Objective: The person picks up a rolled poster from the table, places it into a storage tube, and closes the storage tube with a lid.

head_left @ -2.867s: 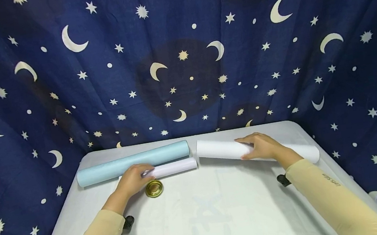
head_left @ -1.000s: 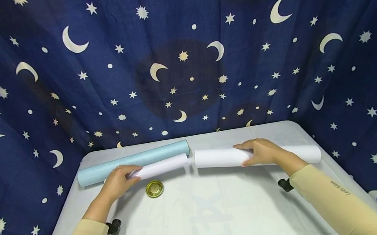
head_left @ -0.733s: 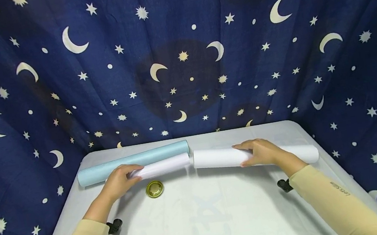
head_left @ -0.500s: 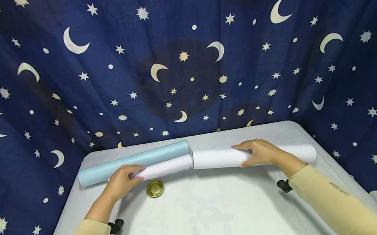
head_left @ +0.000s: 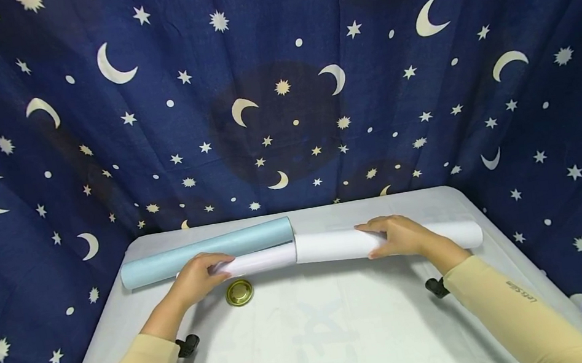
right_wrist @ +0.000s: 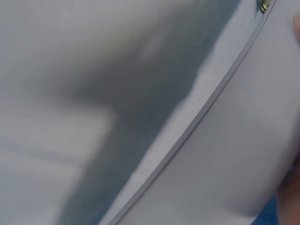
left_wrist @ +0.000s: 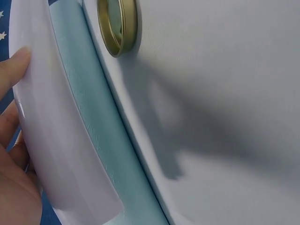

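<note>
My left hand point(head_left: 195, 280) grips a thin, pale lilac roll point(head_left: 265, 259) near its left part. Thumb and fingers point(left_wrist: 16, 70) lie on opposite sides of the lilac roll point(left_wrist: 61, 136) in the left wrist view. My right hand point(head_left: 401, 235) holds a thicker white paper roll point(head_left: 328, 246) around its middle, thumb and fingers on either side. The two rolls meet end to end near the table's centre. Whether the thin end sits inside the thick one cannot be told. In the right wrist view the white roll point(right_wrist: 225, 154) shows a long straight paper edge.
A light blue roll point(head_left: 206, 253) lies at the back left, just behind the lilac one. In front of the left hand sits a round gold lid-like piece point(head_left: 239, 292). The white-covered table point(head_left: 313, 339) ends at a dark blue curtain point(head_left: 281, 114) with moons and stars.
The left hand first drew the lilac roll left and lifted it slightly, then brought it back right and lower. The right hand's white roll slid left, closing the gap between the two ends.
</note>
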`<state>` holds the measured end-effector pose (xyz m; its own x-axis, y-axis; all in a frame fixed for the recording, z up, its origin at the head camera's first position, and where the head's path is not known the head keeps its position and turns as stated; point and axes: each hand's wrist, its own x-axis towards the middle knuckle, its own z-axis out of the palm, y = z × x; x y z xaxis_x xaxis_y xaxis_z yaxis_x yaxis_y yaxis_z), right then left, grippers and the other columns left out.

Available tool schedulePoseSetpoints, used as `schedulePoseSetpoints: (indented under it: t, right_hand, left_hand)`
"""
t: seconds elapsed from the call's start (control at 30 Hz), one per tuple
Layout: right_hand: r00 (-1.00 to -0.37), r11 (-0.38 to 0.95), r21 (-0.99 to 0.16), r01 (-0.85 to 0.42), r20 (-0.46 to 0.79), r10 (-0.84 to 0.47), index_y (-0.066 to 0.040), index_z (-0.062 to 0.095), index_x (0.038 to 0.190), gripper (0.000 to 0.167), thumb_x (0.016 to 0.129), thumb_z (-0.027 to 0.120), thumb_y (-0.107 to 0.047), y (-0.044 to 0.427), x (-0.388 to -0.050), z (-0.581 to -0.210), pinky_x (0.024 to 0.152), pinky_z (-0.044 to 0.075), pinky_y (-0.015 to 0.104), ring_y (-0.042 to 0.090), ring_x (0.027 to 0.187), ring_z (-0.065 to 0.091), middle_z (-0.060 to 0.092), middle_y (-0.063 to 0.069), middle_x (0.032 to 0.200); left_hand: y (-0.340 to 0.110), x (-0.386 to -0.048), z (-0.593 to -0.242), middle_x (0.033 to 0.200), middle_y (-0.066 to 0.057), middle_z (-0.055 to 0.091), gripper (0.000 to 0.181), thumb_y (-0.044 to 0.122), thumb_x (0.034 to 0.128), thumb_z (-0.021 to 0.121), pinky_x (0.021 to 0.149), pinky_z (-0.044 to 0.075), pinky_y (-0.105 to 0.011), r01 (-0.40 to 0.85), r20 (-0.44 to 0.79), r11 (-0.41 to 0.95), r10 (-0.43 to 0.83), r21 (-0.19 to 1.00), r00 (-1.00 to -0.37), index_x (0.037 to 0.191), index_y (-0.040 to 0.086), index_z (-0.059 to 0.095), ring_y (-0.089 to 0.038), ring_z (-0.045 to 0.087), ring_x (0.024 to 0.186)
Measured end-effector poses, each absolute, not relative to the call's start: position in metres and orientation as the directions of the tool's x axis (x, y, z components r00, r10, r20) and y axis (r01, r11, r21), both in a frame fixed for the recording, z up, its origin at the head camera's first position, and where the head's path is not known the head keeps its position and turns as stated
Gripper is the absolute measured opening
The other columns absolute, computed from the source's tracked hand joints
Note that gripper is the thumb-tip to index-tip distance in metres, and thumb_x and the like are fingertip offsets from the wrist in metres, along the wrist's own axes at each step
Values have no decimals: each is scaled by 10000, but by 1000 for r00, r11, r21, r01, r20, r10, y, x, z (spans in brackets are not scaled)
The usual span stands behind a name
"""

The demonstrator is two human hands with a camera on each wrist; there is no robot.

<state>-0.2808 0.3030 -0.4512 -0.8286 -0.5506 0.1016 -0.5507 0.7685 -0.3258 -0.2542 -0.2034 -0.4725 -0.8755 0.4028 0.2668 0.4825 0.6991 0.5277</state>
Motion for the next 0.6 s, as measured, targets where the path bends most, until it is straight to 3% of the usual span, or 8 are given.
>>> schedulePoseSetpoints:
  t: [0.6]
  right_hand:
    - [-826,766,-327,-553,97,-555,-240,589,1425,752,754,873,-426,295,-279,-453,1052,432,541,352,1262,563,620,121,1357]
  left_hand:
    - [-188,-254,-471,1194,-3,716,337,185,869,797,972,504,-468,495,242,681,438,539,-866,1203,177,749,-266,630,1140]
